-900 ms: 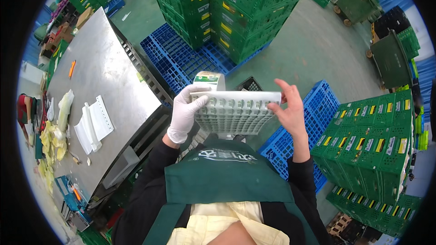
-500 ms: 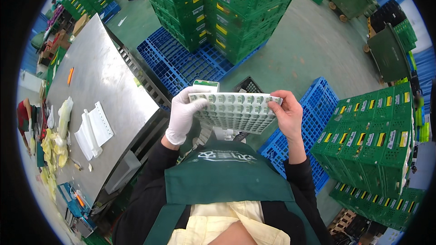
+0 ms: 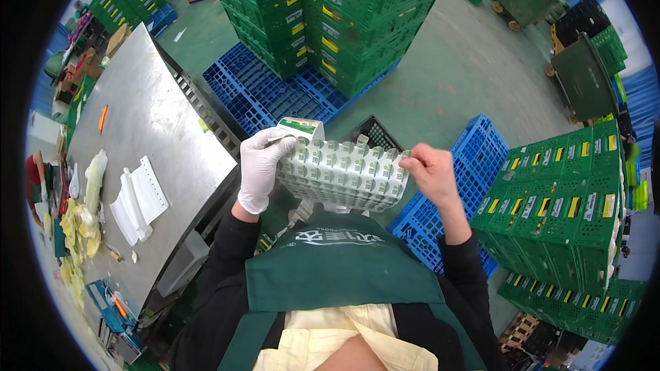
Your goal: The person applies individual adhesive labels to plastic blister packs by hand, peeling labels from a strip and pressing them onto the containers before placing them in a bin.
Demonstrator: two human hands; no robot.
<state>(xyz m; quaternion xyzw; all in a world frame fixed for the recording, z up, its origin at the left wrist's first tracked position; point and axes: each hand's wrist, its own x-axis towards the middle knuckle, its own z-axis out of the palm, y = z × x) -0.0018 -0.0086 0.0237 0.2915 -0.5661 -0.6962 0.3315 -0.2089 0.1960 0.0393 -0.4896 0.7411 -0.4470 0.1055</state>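
Note:
A white sheet of round green-and-white stickers (image 3: pixel 340 172) is stretched between my hands in front of the apron. Several stickers stand up along its bent upper edge, partly lifted off the backing. My left hand (image 3: pixel 262 170), in a white glove, pinches the upper left corner. At the upper right corner, my bare right hand (image 3: pixel 433 173) has its fingers closed on the edge. Just beyond the left hand is a white-and-green box or label pack (image 3: pixel 302 128), whose lower part the sheet hides.
To the left stands a metal table (image 3: pixel 165 117) with white film (image 3: pixel 137 199), an orange cutter (image 3: pixel 102 118) and yellowish scraps. Green crates (image 3: pixel 357 34) are stacked on a blue pallet (image 3: pixel 240 86) ahead. More crates (image 3: pixel 550 199) and another blue pallet (image 3: pixel 474 158) are on the right.
The sheet's upper edge has bent, so stickers now rise from it in a row. Both hands have shifted slightly, and the right fingers have curled in at the corner.

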